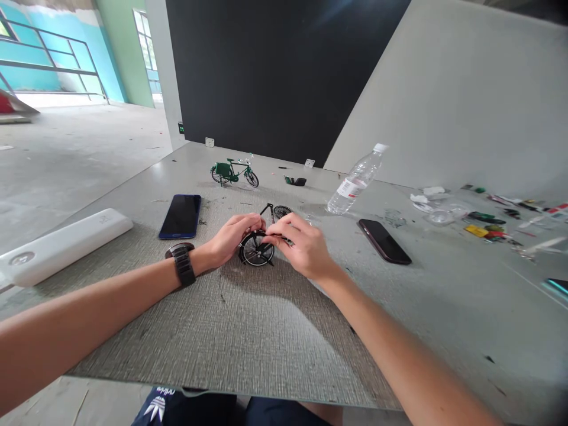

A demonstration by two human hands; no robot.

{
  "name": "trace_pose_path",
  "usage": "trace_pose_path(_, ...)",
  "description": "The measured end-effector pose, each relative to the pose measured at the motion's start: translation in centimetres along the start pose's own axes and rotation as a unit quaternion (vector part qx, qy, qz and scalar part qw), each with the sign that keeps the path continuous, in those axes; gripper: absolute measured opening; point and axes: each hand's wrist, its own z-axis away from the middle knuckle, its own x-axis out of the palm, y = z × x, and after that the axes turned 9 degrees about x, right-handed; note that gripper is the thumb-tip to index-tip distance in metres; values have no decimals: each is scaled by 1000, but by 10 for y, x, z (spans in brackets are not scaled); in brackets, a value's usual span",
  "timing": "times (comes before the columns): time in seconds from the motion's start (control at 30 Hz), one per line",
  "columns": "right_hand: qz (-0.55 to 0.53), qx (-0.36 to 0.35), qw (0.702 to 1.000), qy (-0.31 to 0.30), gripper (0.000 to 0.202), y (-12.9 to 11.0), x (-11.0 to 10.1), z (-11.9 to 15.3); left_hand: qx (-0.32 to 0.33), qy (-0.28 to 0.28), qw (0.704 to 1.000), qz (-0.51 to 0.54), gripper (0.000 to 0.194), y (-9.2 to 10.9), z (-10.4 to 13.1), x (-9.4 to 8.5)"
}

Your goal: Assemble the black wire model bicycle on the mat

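A black model bicycle point(258, 253) stands on the table in front of me, its near wheel toward me and its other wheel farther back to the right. My left hand point(237, 236) has its fingers closed on the bicycle's left side, above the near wheel. From the right, my right hand point(299, 242) pinches at the top of the same bicycle, just over that wheel. The fingers hide the middle of the bicycle, and I cannot make out any small part between the right fingertips. A dark watch point(181, 264) is on my left wrist.
Behind stands a green model bicycle point(234, 170) near small black parts point(295, 181). A blue phone point(181, 216) and long white device point(66, 245) lie left. To the right are a tilted clear bottle point(357, 180), a dark phone point(385, 241) and scattered coloured parts point(488, 229).
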Motion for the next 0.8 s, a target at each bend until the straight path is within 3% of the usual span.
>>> trace_pose_path(0.07, 8, 17, 998, 54, 16, 0, -1, -2, -1, 0, 1000, -10, 34, 1, 1, 1)
trace_pose_path(0.17, 5, 37, 993, 115, 22, 4, -1, -3, -11, 56, 998, -5, 29, 1, -1, -2)
trace_pose_path(0.3, -28, 41, 999, 19, 22, 4, 4, -1, 0, 123, 992, 22, 25, -3, -5, -7)
trace_pose_path(0.4, -29, 30, 998, -42, 15, -3, 9, 1, 4, 120, 992, 24, 25, -4, -4, -5)
trace_pose_path(0.53, 7, 56, 998, 33, 11, -5, 8, 0, -3, 63, 998, 7, 29, -2, 0, 1)
trace_pose_path(0.63, 7, 86, 993, 76, 9, 0, 3, -2, -7, 61, 998, 4, 28, -3, 0, 0)
trace_pose_path(0.7, -7, 87, 995, 58, 13, 3, 1, -3, -4, 96, 995, 9, 25, -4, -3, -3)
trace_pose_path(0.8, -34, 63, 997, -15, 16, 2, 3, -2, 10, 153, 988, 16, 25, -6, -5, -6)
